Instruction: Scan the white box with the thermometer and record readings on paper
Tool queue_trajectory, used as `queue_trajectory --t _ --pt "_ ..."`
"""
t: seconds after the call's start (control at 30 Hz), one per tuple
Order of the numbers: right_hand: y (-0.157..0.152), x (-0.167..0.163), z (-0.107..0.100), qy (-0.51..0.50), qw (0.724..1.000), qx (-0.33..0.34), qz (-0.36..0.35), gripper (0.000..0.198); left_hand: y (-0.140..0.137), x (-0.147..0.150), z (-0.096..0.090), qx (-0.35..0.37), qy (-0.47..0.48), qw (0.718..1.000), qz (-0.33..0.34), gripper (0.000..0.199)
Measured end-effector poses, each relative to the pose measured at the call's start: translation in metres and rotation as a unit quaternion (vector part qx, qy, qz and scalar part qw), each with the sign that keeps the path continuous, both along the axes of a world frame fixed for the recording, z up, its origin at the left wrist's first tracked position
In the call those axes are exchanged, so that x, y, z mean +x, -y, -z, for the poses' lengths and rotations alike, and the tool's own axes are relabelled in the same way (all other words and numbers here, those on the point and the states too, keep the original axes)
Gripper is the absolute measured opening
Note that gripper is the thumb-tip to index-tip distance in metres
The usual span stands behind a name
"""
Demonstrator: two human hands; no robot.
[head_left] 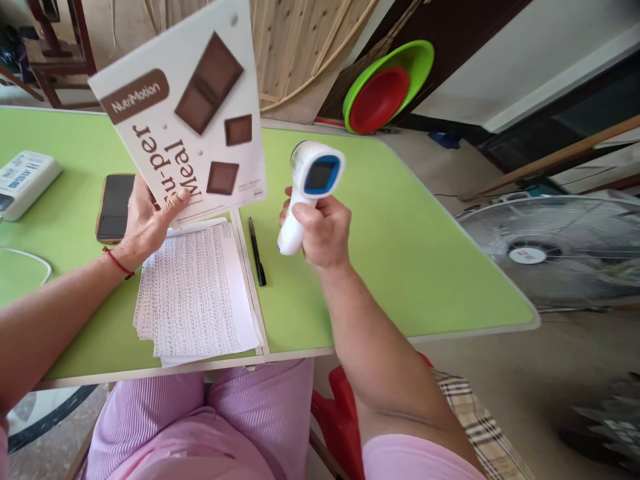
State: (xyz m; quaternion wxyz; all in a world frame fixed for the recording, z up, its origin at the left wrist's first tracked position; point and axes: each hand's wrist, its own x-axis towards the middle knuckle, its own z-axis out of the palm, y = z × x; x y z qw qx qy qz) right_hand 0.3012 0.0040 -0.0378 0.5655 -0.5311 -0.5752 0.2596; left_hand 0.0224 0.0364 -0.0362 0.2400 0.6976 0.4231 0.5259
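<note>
My left hand [150,223] grips the lower edge of a white box [200,150] printed with brown chocolate squares and the words NutriMotion Su-per Meal, and holds it tilted above the table. In my right hand [325,230] is an infrared thermometer [313,170], white with a blue-framed dark screen facing me. My fingers wrap its handle, and its front end points away. Handwritten sheets of paper [195,293] lie in a stack below the box. Between the sheets and my right hand rests a black pen [257,253]. A dark smartphone [114,207] lies partly behind my left hand.
The green table [420,267] spans the view in front of me. A white device [27,183] with a cable [30,257] stands at the left. Beyond the far edge lean green and red basins [385,93]. A large fan [527,255] stands at the right.
</note>
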Motion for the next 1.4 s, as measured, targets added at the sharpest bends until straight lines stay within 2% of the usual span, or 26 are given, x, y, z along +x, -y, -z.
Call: queue_trajectory --t 0.07,0.17,0.23,0.33,0.47,0.93,1.1,1.4 --pt "0.011 -0.014 -0.003 -0.072 0.996 0.003 -0.061 0.035 0.001 0.001 0.002 -0.039 -0.008 0.999 0.012 0.063" --pt "0.021 -0.027 -0.001 -0.111 0.981 -0.040 -0.153 0.033 0.001 0.001 0.005 -0.087 -0.008 0.995 0.054 0.057" --pt "0.023 -0.032 0.002 -0.114 0.971 -0.076 -0.197 0.028 -0.001 0.001 0.004 -0.096 -0.002 0.992 0.077 0.051" --pt "0.023 -0.037 0.005 -0.101 0.960 -0.122 -0.231 0.024 -0.002 0.002 0.003 -0.078 -0.014 0.994 0.077 0.049" --pt "0.025 -0.044 0.006 -0.082 0.958 -0.139 -0.235 0.028 -0.005 0.003 0.007 -0.051 -0.035 0.995 0.077 0.052" --pt "0.032 -0.055 0.009 -0.095 0.957 -0.146 -0.232 0.046 -0.008 0.001 0.016 -0.030 -0.087 0.995 0.030 0.055" --pt "0.033 -0.057 0.010 -0.097 0.959 -0.145 -0.224 0.050 -0.010 0.001 0.018 -0.023 -0.072 0.997 0.032 0.055" --pt "0.034 -0.057 0.010 -0.111 0.956 -0.137 -0.234 0.052 -0.005 0.003 0.012 -0.031 -0.062 0.997 0.037 0.052"
